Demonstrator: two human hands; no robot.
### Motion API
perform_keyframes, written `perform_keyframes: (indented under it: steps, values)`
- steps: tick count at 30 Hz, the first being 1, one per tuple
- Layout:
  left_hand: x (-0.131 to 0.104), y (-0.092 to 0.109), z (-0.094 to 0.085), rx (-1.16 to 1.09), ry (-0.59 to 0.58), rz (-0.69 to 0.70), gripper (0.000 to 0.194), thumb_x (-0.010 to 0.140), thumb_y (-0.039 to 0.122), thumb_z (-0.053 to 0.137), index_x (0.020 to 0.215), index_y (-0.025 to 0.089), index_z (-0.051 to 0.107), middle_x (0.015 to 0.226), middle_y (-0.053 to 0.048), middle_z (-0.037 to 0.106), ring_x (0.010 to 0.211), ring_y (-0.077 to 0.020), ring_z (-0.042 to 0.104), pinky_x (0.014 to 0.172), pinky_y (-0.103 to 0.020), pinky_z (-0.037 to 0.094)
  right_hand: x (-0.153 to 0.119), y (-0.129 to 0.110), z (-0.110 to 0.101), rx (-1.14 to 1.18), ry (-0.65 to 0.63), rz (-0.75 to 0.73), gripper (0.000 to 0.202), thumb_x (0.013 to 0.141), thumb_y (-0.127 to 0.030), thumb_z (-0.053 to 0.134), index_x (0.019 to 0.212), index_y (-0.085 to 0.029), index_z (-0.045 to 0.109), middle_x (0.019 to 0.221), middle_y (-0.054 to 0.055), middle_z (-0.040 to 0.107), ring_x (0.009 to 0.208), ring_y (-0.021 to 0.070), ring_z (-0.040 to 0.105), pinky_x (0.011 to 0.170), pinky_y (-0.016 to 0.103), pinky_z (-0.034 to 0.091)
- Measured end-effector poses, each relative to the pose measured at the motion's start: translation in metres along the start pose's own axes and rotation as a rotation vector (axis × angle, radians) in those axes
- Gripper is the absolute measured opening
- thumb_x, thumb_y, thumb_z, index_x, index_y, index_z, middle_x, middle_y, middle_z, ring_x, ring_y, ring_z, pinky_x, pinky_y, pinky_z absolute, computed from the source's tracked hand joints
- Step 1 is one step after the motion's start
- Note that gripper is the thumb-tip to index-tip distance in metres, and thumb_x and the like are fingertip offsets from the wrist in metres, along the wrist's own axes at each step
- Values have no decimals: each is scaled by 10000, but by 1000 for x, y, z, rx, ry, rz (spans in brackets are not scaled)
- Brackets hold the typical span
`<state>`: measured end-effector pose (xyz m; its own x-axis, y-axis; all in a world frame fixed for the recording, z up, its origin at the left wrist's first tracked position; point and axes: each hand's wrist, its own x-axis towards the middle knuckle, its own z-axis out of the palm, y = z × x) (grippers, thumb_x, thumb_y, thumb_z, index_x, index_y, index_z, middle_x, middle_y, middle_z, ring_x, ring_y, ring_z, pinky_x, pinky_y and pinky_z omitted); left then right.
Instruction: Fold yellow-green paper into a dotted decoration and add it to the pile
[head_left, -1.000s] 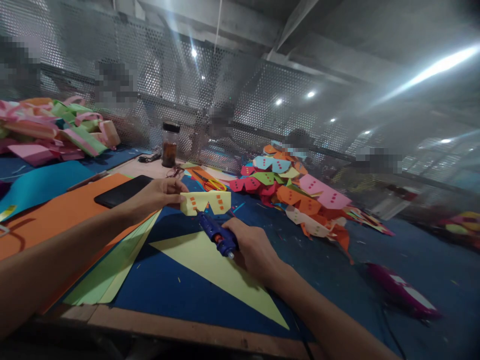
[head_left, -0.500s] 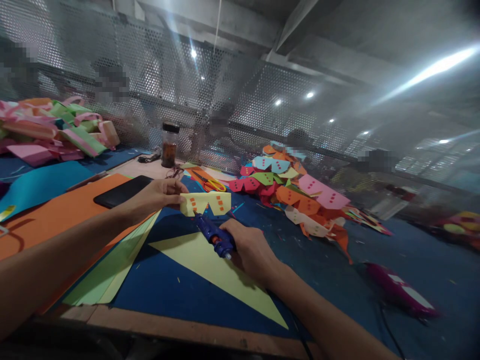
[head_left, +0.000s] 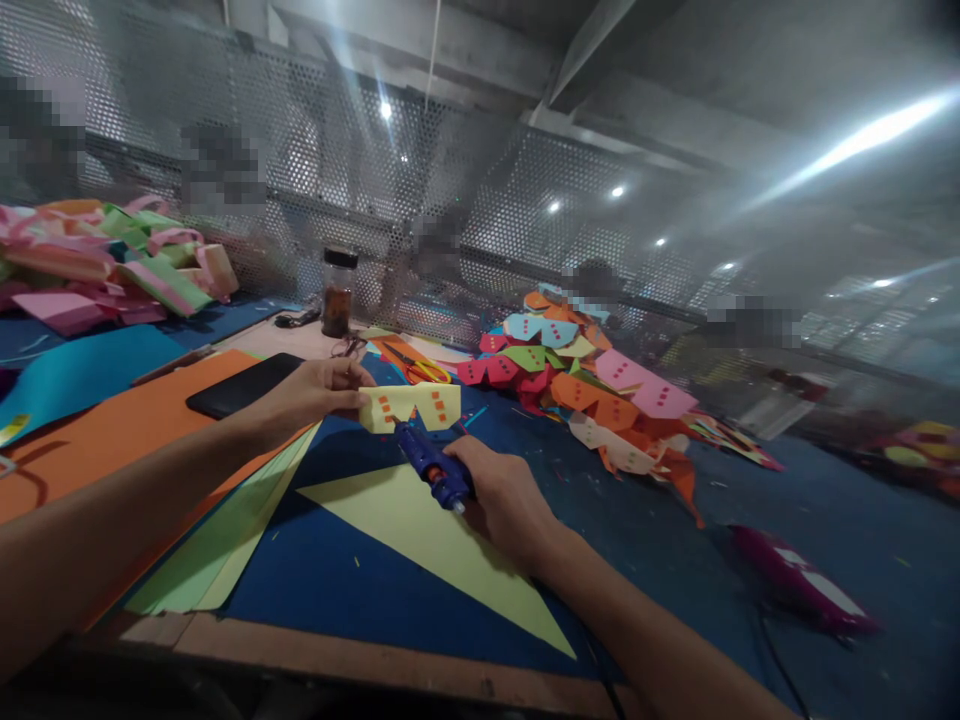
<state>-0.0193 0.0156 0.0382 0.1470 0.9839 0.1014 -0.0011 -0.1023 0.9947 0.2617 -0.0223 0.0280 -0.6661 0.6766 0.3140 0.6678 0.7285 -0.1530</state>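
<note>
My left hand (head_left: 330,390) pinches the left end of a yellow paper piece (head_left: 431,405) that has orange squares on both sides of a notch. My right hand (head_left: 499,490) is wrapped round a blue glue gun (head_left: 431,465), its nozzle at the lower edge of the paper, just left of the notch. Beneath the gun, a pale yellow paper triangle (head_left: 442,550) lies on the blue table surface (head_left: 300,590).
A black phone (head_left: 244,384) rests on orange paper at left, near a dark-lidded jar (head_left: 339,290) and yellow-handled scissors (head_left: 427,374). Coloured cut-outs (head_left: 600,400) are heaped at right, with a purple tool (head_left: 802,580) nearer. Folded paper (head_left: 112,260) is piled far left.
The glue gun's nozzle has shifted slightly right along the paper, towards the notch. My left hand holds the yellow paper almost where it was.
</note>
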Motion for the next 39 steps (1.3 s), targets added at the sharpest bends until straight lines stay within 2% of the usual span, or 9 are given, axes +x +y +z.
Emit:
perform_keyframes:
  steps: [12,18,29,35,39]
  values:
    - [-1,1,1,9,1,-6,291,610,247,875,803,169,672,715,-15,759,672,-158,705,686,-277,603,0,-1,0,3,14,-19,330,733,-54,572,1033,-191,584,903,45,690,747,192,615,613,272,327]
    - [-1,1,1,13,12,-2,300,605,252,883,804,171,673,729,-25,766,683,-177,715,705,-310,610,-1,-1,0,13,21,-21,327,727,-62,565,1026,-194,584,908,45,693,740,191,621,627,273,354]
    - [-1,2,2,-8,8,-15,337,574,265,900,806,165,676,711,-14,764,675,-154,710,681,-258,593,-2,-3,1,24,24,-23,336,732,-56,585,1038,-195,595,929,44,705,750,186,637,626,262,363]
    - [1,-2,-2,-8,41,-15,362,572,288,913,823,168,681,740,-25,777,704,-179,733,725,-298,609,-3,-2,-1,31,107,-78,296,782,-102,579,1063,-192,595,961,62,714,781,197,664,669,268,416]
    - [6,-8,-9,-6,89,-3,373,581,298,915,850,167,692,767,-31,779,742,-195,743,756,-324,613,-2,0,-6,-16,277,-17,225,845,-134,545,1053,-197,602,953,63,729,765,199,686,662,269,431]
